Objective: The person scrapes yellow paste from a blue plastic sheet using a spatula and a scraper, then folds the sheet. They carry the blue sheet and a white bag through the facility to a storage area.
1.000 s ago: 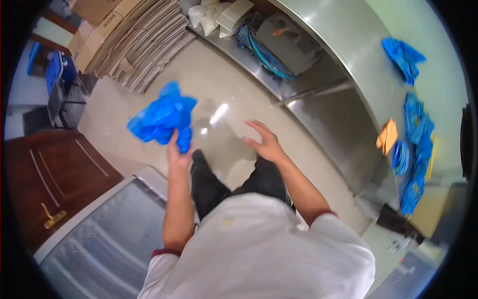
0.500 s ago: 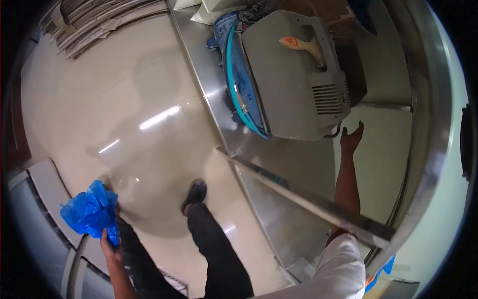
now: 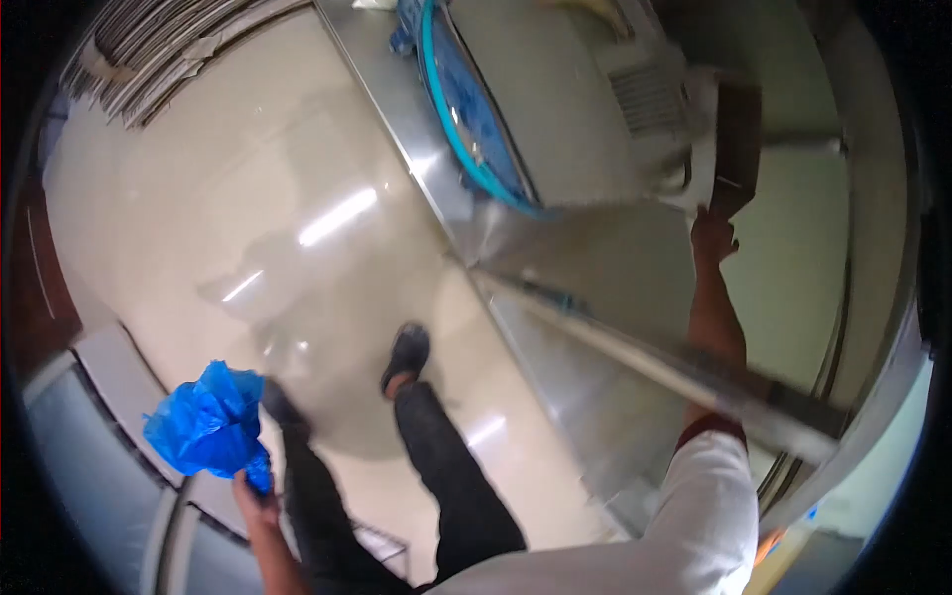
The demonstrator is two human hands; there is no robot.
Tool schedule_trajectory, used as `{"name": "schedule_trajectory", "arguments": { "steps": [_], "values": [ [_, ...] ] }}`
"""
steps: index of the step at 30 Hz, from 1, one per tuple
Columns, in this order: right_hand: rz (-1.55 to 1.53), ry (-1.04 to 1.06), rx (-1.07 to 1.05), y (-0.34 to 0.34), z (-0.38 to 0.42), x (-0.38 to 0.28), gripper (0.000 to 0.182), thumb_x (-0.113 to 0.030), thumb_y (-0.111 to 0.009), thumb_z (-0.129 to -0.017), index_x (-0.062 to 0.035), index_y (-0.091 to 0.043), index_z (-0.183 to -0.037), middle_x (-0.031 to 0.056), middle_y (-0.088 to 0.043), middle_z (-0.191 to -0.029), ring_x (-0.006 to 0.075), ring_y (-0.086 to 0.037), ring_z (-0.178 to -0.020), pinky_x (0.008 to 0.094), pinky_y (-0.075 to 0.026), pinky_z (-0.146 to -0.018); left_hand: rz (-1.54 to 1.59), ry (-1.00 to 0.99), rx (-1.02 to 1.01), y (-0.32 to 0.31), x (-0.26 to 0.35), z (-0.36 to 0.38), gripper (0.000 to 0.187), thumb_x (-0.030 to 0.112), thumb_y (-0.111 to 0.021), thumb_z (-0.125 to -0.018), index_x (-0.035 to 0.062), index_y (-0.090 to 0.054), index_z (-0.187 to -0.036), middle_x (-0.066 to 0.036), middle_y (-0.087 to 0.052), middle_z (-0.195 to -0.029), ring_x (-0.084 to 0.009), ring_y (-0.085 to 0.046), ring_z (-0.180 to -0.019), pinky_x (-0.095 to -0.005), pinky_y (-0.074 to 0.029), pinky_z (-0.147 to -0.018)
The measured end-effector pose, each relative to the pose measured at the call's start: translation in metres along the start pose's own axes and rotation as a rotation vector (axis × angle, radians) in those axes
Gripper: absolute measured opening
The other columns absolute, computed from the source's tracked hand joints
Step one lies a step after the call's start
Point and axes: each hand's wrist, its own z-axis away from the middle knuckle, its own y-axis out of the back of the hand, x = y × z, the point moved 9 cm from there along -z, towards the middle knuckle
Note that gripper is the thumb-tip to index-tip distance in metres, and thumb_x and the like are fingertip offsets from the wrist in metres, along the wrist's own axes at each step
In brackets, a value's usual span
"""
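Observation:
A crumpled blue plastic bag point(image 3: 208, 421) is bunched up in my left hand point(image 3: 258, 501), whose fingers close round its gathered lower end. On the right, my right arm reaches over the metal shelf point(image 3: 555, 347), past its rail. My right hand point(image 3: 714, 238) has its fingers closed at the lower edge of a cardboard box point(image 3: 737, 149) with a white side and a brown side. Next to the box sits a grey machine point(image 3: 555, 109), blurred by motion, with a turquoise hose point(image 3: 451, 139) along its left side.
A metal rail point(image 3: 645, 357) crosses below my right forearm. Flattened cardboard point(image 3: 169, 55) is stacked at the top left. Grey-fronted cabinets point(image 3: 89, 466) stand at the lower left. The pale glossy floor point(image 3: 198, 198) lies between them and the shelf.
My right hand has gone from spread fingers to closed on the box's edge. The box shows more beside the machine. The view has shifted; my left hand still holds the blue bag.

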Motion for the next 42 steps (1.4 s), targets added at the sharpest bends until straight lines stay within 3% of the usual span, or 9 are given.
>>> {"name": "schedule_trajectory", "arguments": {
  "steps": [3, 6, 7, 14, 29, 34, 39, 41, 42],
  "values": [
    [-0.281, -0.141, -0.158, -0.071, 0.052, 0.024, 0.039, -0.042, -0.046, -0.091, -0.0105, -0.062, -0.108, 0.0138, -0.061, -0.114, 0.0346, -0.055, -0.107, 0.0477, -0.042, -0.09, 0.04, -0.048, -0.045, -0.012, 0.001, -0.004, 0.031, 0.029, -0.061, -0.087, 0.0113, -0.056, -0.112, -0.003, -0.065, -0.098, -0.0155, -0.062, -0.079, -0.0276, -0.049, -0.062],
    [-0.102, 0.33, 0.285, -0.216, 0.124, 0.053, 0.03, -0.034, -0.051, -0.09, -0.008, -0.062, -0.101, 0.0176, -0.062, -0.108, 0.0367, -0.058, -0.099, 0.0478, -0.045, -0.084, 0.026, -0.067, -0.002, -0.017, 0.004, -0.021, 0.031, 0.028, -0.061, -0.087, 0.0121, -0.056, -0.113, -0.003, -0.065, -0.102, -0.0165, -0.062, -0.088, -0.0293, -0.048, -0.07],
    [-0.458, -0.016, -0.011, -0.135, 0.154, 0.036, 0.024, -0.029, -0.055, -0.089, -0.0057, -0.059, -0.093, 0.0201, -0.064, -0.097, 0.0396, -0.06, -0.089, 0.051, -0.046, -0.078, 0.011, -0.048, -0.035, -0.021, 0.004, -0.024, 0.032, 0.029, -0.061, -0.086, 0.0122, -0.055, -0.113, -0.002, -0.065, -0.104, -0.017, -0.062, -0.092, -0.0297, -0.047, -0.074],
    [-0.706, -0.245, 0.041, -0.177, 0.42, 0.176, 0.016, -0.012, -0.061, -0.082, -0.0004, -0.052, -0.076, 0.0214, -0.054, -0.071, 0.0423, -0.055, -0.069, 0.047, -0.044, -0.062, -0.005, -0.121, -0.198, -0.046, 0.023, -0.025, 0.037, 0.033, -0.065, -0.086, 0.0122, -0.055, -0.115, -0.005, -0.063, -0.107, -0.0199, -0.061, -0.092, -0.0288, -0.052, -0.07],
    [-0.748, -0.912, -0.347, -0.211, 0.849, 0.308, 0.015, -0.011, -0.057, -0.087, 0.0023, -0.052, -0.091, 0.0245, -0.057, -0.084, 0.0445, -0.055, -0.08, 0.0487, -0.043, -0.072, -0.212, -0.052, -0.519, -0.145, 0.003, 0.098, 0.038, 0.032, -0.066, -0.085, 0.0147, -0.052, -0.115, -0.004, -0.062, -0.104, -0.0199, -0.059, -0.092, -0.0335, -0.048, -0.075],
    [-0.535, -1.102, -0.74, -0.286, 0.901, 0.306, 0.025, -0.021, -0.058, -0.08, 0.001, -0.062, -0.091, 0.0253, -0.063, -0.096, 0.0414, -0.061, -0.092, 0.049, -0.048, -0.081, -0.108, 0.013, -0.488, -0.127, -0.006, 0.123, 0.045, 0.036, -0.065, -0.084, 0.0141, -0.05, -0.12, -0.007, -0.06, -0.108, -0.0242, -0.057, -0.097, -0.041, -0.048, -0.086],
    [-0.62, -0.787, -0.897, -0.344, 0.818, 0.253, 0.031, -0.03, -0.061, -0.079, -0.0012, -0.066, -0.091, 0.0197, -0.068, -0.089, 0.0355, -0.066, -0.081, 0.0429, -0.052, -0.081, 0.13, 0.07, -0.664, -0.123, 0.022, 0.165, 0.046, 0.033, -0.065, -0.083, 0.014, -0.05, -0.122, -0.009, -0.061, -0.108, -0.0277, -0.055, -0.1, -0.066, -0.036, -0.098],
    [-1.455, -1.249, -0.898, -0.25, 0.731, 0.176, 0.037, -0.034, -0.053, -0.089, -0.0093, -0.053, -0.116, 0.0104, -0.059, -0.104, 0.0258, -0.057, -0.094, 0.0487, -0.05, -0.074, 0.254, 0.091, -0.77, -0.127, 0.027, 0.178, 0.046, 0.032, -0.065, -0.082, 0.0142, -0.05, -0.122, -0.009, -0.062, -0.106, -0.0279, -0.056, -0.099, -0.0709, -0.032, -0.097],
    [-1.799, -1.095, -1.019, -0.204, 0.681, 0.126, 0.047, -0.041, -0.049, -0.092, -0.0111, -0.043, -0.127, 0.0082, -0.053, -0.117, 0.0248, -0.051, -0.104, 0.0535, -0.049, -0.073, 0.316, 0.111, -0.876, -0.13, 0.035, 0.188, 0.046, 0.032, -0.066, -0.082, 0.0141, -0.051, -0.122, -0.009, -0.062, -0.106, -0.0288, -0.057, -0.096, -0.0742, -0.028, -0.098]
  ]
}}
